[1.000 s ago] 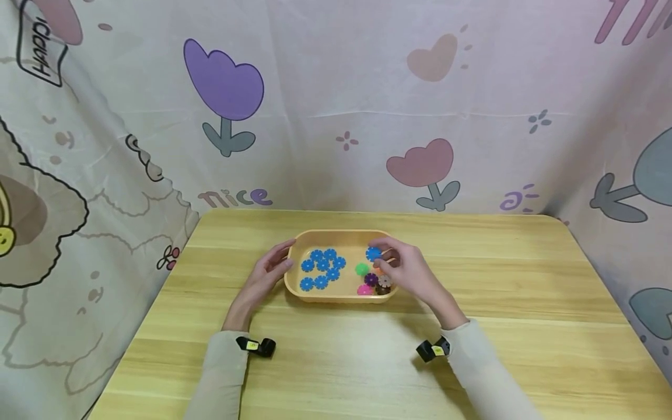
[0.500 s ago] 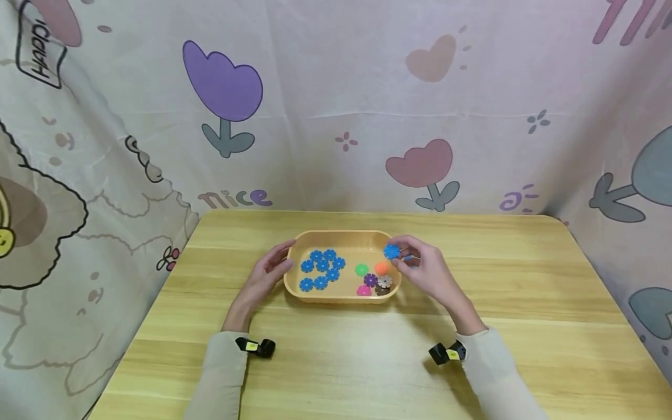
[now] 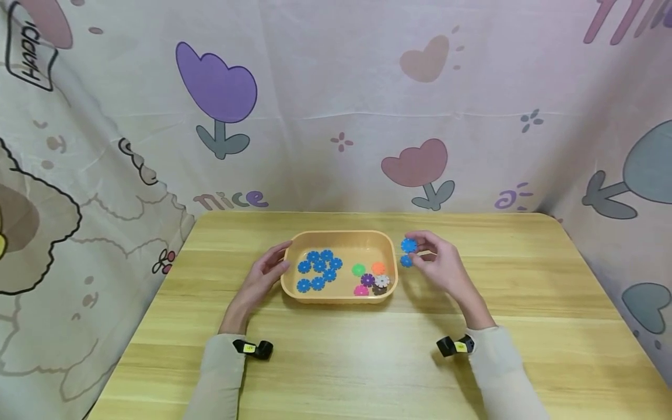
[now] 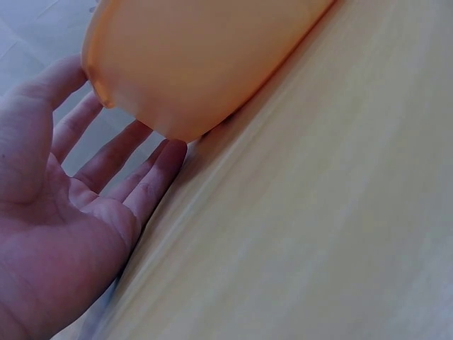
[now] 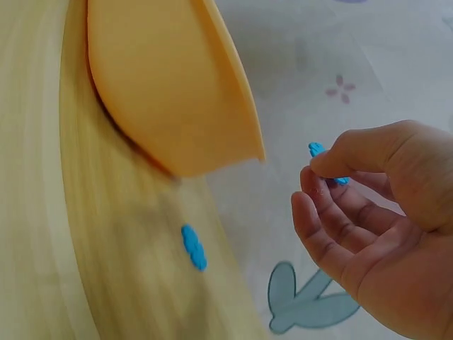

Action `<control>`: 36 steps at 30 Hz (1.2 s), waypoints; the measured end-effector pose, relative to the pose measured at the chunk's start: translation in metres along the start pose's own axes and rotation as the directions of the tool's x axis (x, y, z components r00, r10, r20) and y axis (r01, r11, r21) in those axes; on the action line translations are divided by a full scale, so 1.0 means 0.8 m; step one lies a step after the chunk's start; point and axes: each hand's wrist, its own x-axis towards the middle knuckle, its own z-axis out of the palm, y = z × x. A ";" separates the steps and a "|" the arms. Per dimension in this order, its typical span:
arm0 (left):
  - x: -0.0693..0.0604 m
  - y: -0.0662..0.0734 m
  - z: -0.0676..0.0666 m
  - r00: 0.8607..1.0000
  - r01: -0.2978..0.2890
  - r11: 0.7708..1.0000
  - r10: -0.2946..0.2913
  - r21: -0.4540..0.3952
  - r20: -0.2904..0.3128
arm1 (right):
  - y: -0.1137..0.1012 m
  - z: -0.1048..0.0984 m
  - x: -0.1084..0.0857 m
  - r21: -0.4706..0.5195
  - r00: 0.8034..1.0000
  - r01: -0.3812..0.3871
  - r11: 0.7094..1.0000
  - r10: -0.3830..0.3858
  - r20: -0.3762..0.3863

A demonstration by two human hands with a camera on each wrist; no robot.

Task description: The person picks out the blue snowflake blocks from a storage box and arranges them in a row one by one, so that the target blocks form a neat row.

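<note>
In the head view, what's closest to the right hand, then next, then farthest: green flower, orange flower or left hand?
1. Orange flower, right end of the tray.
2. Green flower, just left of orange.
3. Left hand, at the tray's left end.

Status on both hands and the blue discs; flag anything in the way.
Right hand pinches blue disc, right of tray. Left hand touches tray's left end. Loose disc on table nearby, possibly in the way.
</note>
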 end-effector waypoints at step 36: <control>0.002 -0.002 -0.002 1.000 0.005 0.999 -0.005 -0.032 0.013 | 0.086 -0.019 -0.003 -0.263 0.993 -0.091 0.961 0.109 0.054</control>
